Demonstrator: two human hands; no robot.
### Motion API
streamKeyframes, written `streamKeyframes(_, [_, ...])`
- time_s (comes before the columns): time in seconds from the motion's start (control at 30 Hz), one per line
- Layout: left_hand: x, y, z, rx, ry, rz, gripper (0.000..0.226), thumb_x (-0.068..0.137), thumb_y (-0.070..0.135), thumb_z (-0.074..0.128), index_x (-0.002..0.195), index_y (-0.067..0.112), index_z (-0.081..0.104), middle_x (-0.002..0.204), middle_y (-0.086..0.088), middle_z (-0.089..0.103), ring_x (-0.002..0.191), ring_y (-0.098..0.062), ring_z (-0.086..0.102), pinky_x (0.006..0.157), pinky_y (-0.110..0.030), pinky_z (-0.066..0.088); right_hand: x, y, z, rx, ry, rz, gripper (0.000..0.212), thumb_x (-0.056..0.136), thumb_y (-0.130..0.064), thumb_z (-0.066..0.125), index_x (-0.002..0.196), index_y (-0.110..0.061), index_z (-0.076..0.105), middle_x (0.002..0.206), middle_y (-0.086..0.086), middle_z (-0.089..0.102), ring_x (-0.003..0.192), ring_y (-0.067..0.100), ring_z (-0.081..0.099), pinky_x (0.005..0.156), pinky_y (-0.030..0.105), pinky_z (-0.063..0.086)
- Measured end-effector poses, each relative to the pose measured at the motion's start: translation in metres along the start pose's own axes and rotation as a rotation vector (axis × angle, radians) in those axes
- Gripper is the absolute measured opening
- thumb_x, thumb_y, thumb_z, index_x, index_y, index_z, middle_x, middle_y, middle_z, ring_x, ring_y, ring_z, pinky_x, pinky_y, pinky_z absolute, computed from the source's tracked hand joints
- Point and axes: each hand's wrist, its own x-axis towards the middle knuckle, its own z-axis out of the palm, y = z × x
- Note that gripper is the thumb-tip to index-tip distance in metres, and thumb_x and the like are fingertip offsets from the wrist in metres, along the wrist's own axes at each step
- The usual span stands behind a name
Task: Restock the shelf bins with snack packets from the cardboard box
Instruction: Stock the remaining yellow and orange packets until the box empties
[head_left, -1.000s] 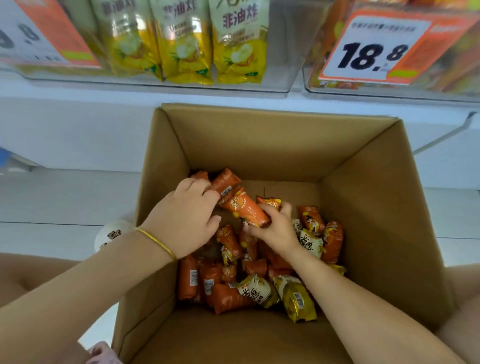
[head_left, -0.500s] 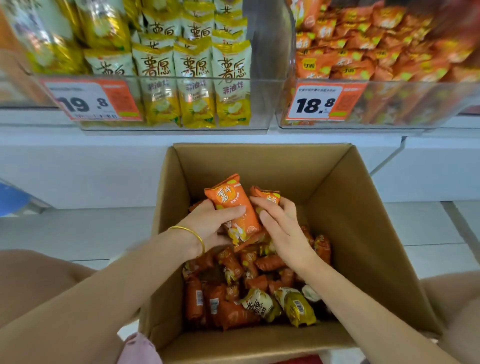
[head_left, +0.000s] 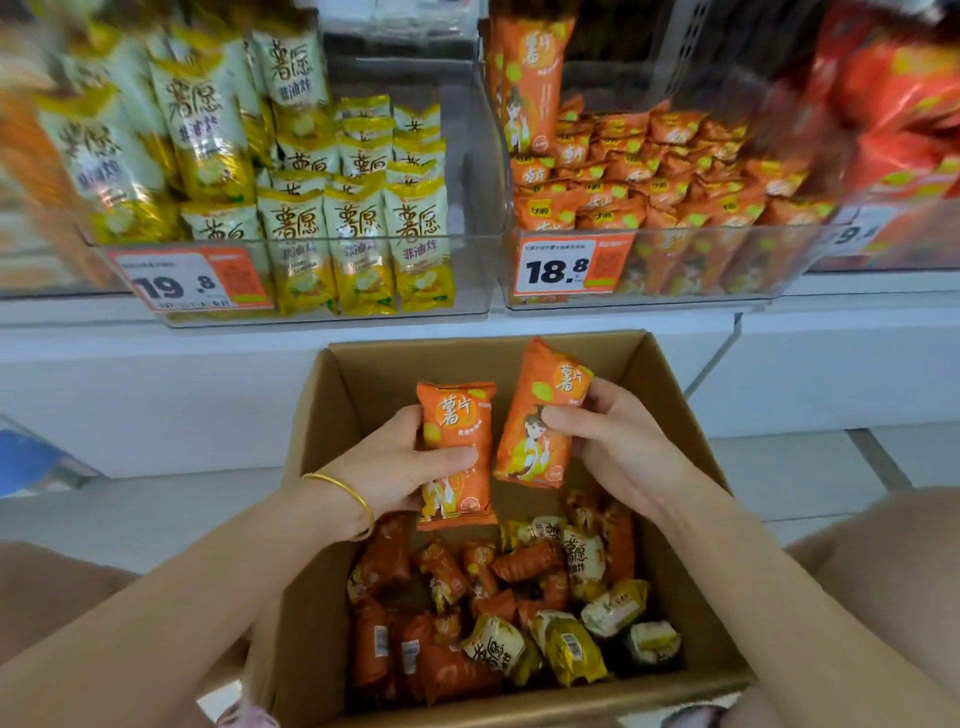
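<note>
while open, cardboard box (head_left: 441, 364) with packets (head_left: 519, 566)

We have one wide-angle view, worn on the head, facing forward and down into the cardboard box (head_left: 384, 364) close below, with the shelf bins (head_left: 470, 260) near along the top edge

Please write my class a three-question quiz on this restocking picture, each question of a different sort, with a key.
1. True or false: the left hand and the right hand each grip one orange packet above the cardboard box.
2. What does the price tag on the clear bin of orange packets read? A 18.8, B 19.8, C 25.0.
3. Fill in: the loose packets in the box are orange and ____.
Key: 1 true; 2 A; 3 yellow.
</note>
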Motion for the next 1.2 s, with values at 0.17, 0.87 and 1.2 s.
streamKeyframes(0.17, [-0.010, 0.043, 0.022, 0.147, 0.078, 0.140, 0.042, 0.087, 0.039, 0.060, 0.121, 0.024, 0.040, 0.112, 0.000, 0.064, 0.095, -0.018, 0.067, 0.079, -0.043, 0.056, -0.011, -0.052, 0.006, 0.035, -0.237, -0.058, 0.079, 0.042, -0.030, 0.095, 0.110, -0.009, 0.061, 0.106, 0.011, 0.069, 0.099, 0.026, 0.067, 0.088, 0.039, 0.056])
streamKeyframes(0.87, [0.073, 0.184, 0.008, 0.745, 0.646, 0.824, 0.046, 0.091, 0.010, 0.054, 0.137, 0.012, 0.046, 0.130, -0.009, 0.045, 0.127, -0.023, 0.037, 0.106, -0.028, 0.026, 0.110, -0.201, -0.020, -0.229, 0.016, -0.496, 0.061, 0.062, -0.021, 0.082, 0.117, -0.022, 0.054, 0.113, 0.005, 0.066, 0.102, 0.022, 0.067, 0.084, 0.043, 0.055])
streamKeyframes(1.2, [0.092, 0.174, -0.007, 0.704, 0.545, 0.849, 0.052, 0.093, 0.017, 0.056, 0.141, 0.013, 0.039, 0.140, -0.001, 0.039, 0.131, -0.013, 0.033, 0.109, -0.024, 0.027, 0.148, -0.195, -0.013, -0.509, 0.002, -0.511, 0.061, 0.062, -0.032, 0.084, 0.117, -0.030, 0.057, 0.115, -0.003, 0.067, 0.106, 0.017, 0.066, 0.091, 0.044, 0.054])
